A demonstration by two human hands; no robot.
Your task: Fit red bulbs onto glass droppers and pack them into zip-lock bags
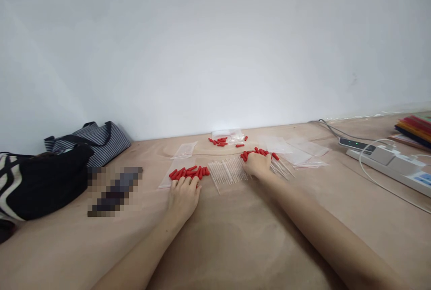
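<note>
My left hand (184, 195) rests at the near edge of a pile of small red caps (191, 172). Its fingers are bent, and a bit of red shows between thumb and forefinger. Thin pale sticks (229, 171) lie side by side in a row between my hands. My right hand (257, 164) is closed at the right end of that row, its fingertips hidden. Around it are red caps (259, 151), with several on the ends of fanned-out sticks (282, 169). Farther back lie more loose red caps (220, 142) beside a clear plastic bag (237, 138).
Flat clear bags (306, 148) lie at the right, others (185, 150) at the left. A power strip (390, 166) with plugs and a white cable is far right, near coloured folders (415, 128). A striped bag (111, 142) and a black bag (50, 182) stand left. A wall closes the back.
</note>
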